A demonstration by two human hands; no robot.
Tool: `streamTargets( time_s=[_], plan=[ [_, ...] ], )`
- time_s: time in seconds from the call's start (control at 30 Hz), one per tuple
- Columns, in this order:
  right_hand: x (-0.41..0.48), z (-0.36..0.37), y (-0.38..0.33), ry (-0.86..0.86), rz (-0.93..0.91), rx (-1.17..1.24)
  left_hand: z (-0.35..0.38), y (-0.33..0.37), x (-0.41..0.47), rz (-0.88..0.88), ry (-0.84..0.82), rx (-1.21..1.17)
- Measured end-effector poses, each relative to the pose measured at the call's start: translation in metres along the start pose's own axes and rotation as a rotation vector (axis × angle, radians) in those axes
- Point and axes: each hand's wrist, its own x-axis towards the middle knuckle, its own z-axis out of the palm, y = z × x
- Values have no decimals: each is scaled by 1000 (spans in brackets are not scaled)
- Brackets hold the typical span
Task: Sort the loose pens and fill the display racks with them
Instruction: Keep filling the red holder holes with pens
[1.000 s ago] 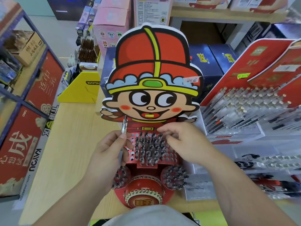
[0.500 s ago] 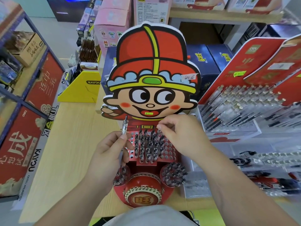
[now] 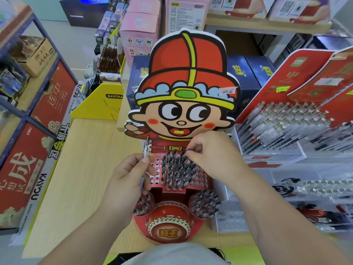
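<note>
- One pen [image 3: 146,148] is standing upright in the left hand [image 3: 128,180], pinched between thumb and curled fingers, just beside the red rack [image 3: 199,177].
- Right hand [image 3: 212,155] is pinching the top of a racked pen [image 3: 183,155] in the back row, fingertips curled.
- Red rack is sitting on the wooden table [image 3: 76,169], below a cartoon board [image 3: 188,83].

A single wide-angle camera on the person's head looks forward and steeply down, close above the cartoon display rack [image 3: 183,92] on the wooden table [image 3: 76,169]. The left hand [image 3: 129,180] and right hand [image 3: 214,157] reach in from the bottom edge; shelving [image 3: 23,60] at the left margin bows with the lens
</note>
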Motion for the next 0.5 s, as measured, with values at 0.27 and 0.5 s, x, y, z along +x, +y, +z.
streamTargets(
  time_s=[0.27,0.5],
  plan=[
    [2,-1,-3,-63,-22,-9,-4,-4,0,-1,2,-18],
    [0,-1,-2,-47,29,12,-6,-4,1,19,-6,-4]
  ],
)
